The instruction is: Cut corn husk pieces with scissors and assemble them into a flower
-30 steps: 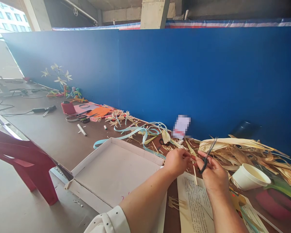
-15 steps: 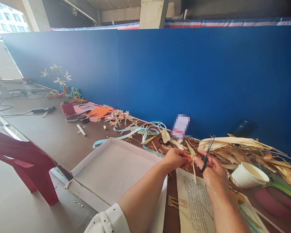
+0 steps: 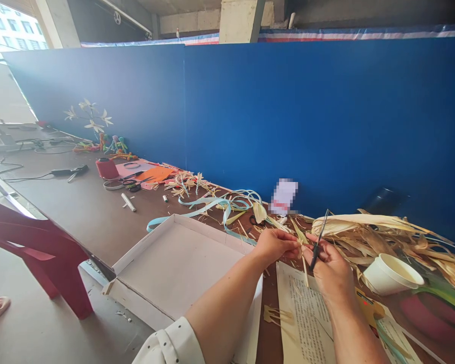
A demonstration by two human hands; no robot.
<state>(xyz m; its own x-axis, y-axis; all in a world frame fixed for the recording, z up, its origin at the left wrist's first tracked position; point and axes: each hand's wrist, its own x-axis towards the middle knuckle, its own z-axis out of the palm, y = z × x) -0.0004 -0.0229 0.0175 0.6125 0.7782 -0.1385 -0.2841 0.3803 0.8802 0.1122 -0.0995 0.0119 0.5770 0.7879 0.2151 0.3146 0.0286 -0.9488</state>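
My left hand (image 3: 273, 248) pinches a small corn husk piece (image 3: 299, 231) with thumb and fingertips, over the table just beyond a printed sheet. From that pinch a thin pale stalk (image 3: 305, 271) hangs down. My right hand (image 3: 332, 270) is closed around black-handled scissors (image 3: 320, 237), their blades pointing up and away from the husk. Its thumb and fingertips meet the left fingertips at the same piece, so where one grip ends is partly hidden. Below the hands lies the printed paper (image 3: 303, 318), with a small cut husk piece (image 3: 275, 314) at its left edge.
A shallow white box (image 3: 189, 268) stands left of my forearm. Dried husks (image 3: 387, 237) and a paper cup (image 3: 392, 274) are at the right. Blue ribbon (image 3: 208, 203), a red thread spool (image 3: 106, 169) and other scissors (image 3: 133, 185) lie farther left. A blue panel (image 3: 250, 116) borders the table.
The scissors have turned in my right hand, their blades now leaning slightly more left. Both hands stay at the husk piece. A foot has appeared at the lower left.
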